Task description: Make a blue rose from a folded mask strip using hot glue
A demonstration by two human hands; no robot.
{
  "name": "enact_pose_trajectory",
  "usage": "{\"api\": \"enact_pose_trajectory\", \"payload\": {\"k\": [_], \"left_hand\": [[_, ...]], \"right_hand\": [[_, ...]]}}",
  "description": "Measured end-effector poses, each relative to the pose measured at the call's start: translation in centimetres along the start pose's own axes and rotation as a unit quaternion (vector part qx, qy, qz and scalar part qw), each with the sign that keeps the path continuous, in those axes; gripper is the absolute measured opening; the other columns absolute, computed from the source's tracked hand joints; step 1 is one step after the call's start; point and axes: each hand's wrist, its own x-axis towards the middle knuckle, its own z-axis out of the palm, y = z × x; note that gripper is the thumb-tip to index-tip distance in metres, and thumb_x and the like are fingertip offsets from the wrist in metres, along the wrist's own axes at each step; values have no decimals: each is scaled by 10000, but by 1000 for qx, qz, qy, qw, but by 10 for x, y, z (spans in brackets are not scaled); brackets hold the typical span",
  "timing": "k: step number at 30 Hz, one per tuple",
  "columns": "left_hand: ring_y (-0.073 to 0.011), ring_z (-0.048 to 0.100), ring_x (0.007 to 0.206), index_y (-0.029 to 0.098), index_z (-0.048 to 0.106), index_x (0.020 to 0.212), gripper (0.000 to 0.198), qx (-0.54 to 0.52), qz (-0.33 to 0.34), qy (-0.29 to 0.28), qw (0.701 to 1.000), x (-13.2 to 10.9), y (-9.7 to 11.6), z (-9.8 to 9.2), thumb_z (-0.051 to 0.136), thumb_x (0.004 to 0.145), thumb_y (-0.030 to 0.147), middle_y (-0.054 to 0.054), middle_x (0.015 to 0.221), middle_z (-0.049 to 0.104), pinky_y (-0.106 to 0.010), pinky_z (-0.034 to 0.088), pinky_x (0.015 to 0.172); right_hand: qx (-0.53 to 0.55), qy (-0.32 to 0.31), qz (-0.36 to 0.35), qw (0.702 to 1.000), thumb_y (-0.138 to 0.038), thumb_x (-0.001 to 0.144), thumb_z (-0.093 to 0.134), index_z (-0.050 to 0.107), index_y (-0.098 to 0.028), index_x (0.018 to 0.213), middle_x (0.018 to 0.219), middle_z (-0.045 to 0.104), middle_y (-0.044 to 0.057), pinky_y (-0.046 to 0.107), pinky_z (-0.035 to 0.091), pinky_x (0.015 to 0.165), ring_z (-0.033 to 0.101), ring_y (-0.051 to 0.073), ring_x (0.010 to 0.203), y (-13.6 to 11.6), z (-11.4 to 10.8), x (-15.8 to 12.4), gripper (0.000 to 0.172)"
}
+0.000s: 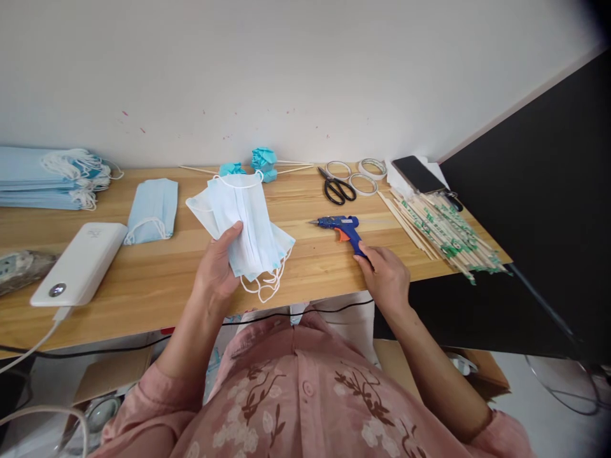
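Several light-blue face masks (pixel 251 222) are fanned out in my left hand (pixel 217 264), the thumb pressed on top and the white ear loops dangling over the table. My right hand (pixel 387 280) is closed round the lower handle of a blue hot glue gun (pixel 351 236) with an orange trigger. The gun lies on its side, nozzle toward the left. Just behind the masks are blue crumpled paper flowers (pixel 264 159) on thin wooden sticks, partly hidden by the masks. A single folded mask (pixel 155 207) rests left of my left hand.
Stacked masks (pixel 48 178) and a white power bank (pixel 79 264) with a cable sit at the left. Black-handled scissors (pixel 338 189), tape rolls (pixel 372 169), a phone (pixel 417 173) and wrapped wooden chopsticks (pixel 453 232) lie at the right. A black cable (pixel 334 310) runs along the front edge.
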Motion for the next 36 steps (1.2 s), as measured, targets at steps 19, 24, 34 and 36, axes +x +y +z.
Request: {"api": "enact_pose_trajectory", "payload": {"k": [19,24,34,36], "left_hand": [[-167,744,779,108,702,1084,179,-12,4,17,1000,3,2,-5,610,931,95,-40,892,781,-312,652,882],[-226,766,889,115,682,1117,236,4,12,14,1000,8,3,-7,664,882,110,-54,903,790,-353,658,875],[-288,756,1009,132,701,1026,195,29,13,0,1000,6,12,3,717,832,140,-79,939,796,-373,666,869],[-308,752,1028,136,698,1035,240,33,28,-9,999,6,18,6,752,802,153,-85,949,797,-392,665,881]], "right_hand": [[-25,-291,199,936,-359,921,527,285,-171,1629,1033,788,127,382,523,746,744,316,871,-35,-27,64,772],[-90,-248,178,948,-332,899,489,292,-77,1616,828,770,161,406,501,636,717,349,700,-18,-37,29,786],[-191,-224,233,927,-402,910,539,535,-64,1477,741,727,217,465,466,619,667,361,597,66,-52,35,660],[-182,-198,244,932,-481,927,565,600,-153,1443,681,709,174,487,465,626,637,337,548,59,-66,48,612]]}}
